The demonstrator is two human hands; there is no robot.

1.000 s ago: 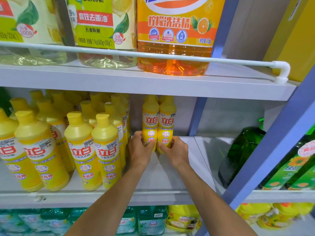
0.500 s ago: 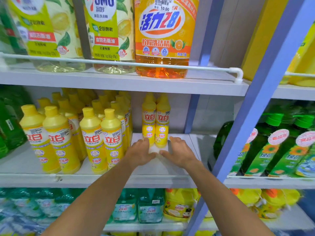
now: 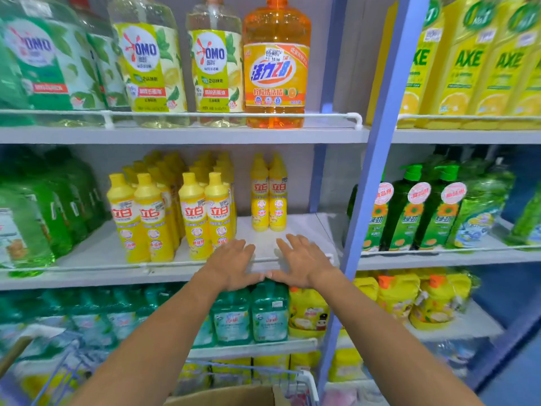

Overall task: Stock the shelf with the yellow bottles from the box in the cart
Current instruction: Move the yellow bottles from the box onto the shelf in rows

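Observation:
Two yellow bottles (image 3: 268, 193) stand side by side, upright, at the back of the middle shelf (image 3: 99, 271). Several more yellow bottles (image 3: 172, 212) stand in rows to their left. My left hand (image 3: 231, 263) and my right hand (image 3: 301, 262) hover in front of the shelf's front edge, fingers spread and straight, holding nothing, thumbs nearly touching. The cardboard box (image 3: 234, 397) shows only as a brown rim at the bottom edge, inside the wire cart (image 3: 304, 379).
A blue upright post (image 3: 380, 142) stands just right of my right hand. Large detergent bottles (image 3: 275, 65) fill the shelf above behind a white rail. Green bottles (image 3: 415, 209) sit on the right bay, teal and yellow ones below.
Both hands let go of the two yellow bottles and drew back from the shelf to its front edge, opening flat. The view pulled back and up, bringing the cart and box into sight.

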